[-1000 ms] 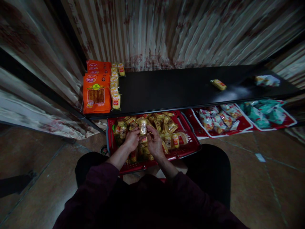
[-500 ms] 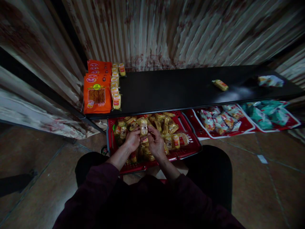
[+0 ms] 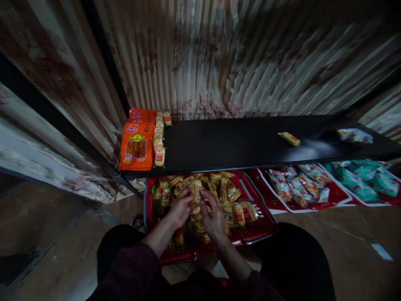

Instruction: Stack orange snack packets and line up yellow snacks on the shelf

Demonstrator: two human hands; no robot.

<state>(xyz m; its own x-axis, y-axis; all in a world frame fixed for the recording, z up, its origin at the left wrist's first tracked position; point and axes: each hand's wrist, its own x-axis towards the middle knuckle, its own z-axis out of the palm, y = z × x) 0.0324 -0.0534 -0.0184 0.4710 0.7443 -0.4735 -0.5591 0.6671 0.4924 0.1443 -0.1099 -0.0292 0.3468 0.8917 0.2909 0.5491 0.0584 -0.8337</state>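
Note:
Between my two hands is a small clear-wrapped snack cake point(image 3: 196, 191), held upright above a red basket point(image 3: 266, 228). My left hand point(image 3: 181, 207) pinches its left side with closed fingers. On its right side, the fingers of my right hand point(image 3: 214, 215) are closed on it too. Beneath my hands the basket is full of similar yellow wrapped snacks point(image 3: 232, 192), some with red labels. My palms hide part of the pile.
On the black shelf point(image 3: 219, 142) are orange snack packets point(image 3: 137, 148), a row of small yellow packs point(image 3: 159, 155), a lone yellow pack point(image 3: 290, 138) and a pale packet point(image 3: 355, 135). Baskets of white-red packets point(image 3: 300, 188) and teal packets point(image 3: 360, 184) stand right. A striped curtain point(image 3: 219, 62) hangs behind.
The view has tilted up, so the shelf and baskets sit lower in the picture. Both hands still hold the snack cake, which now shows a different, plainer side.

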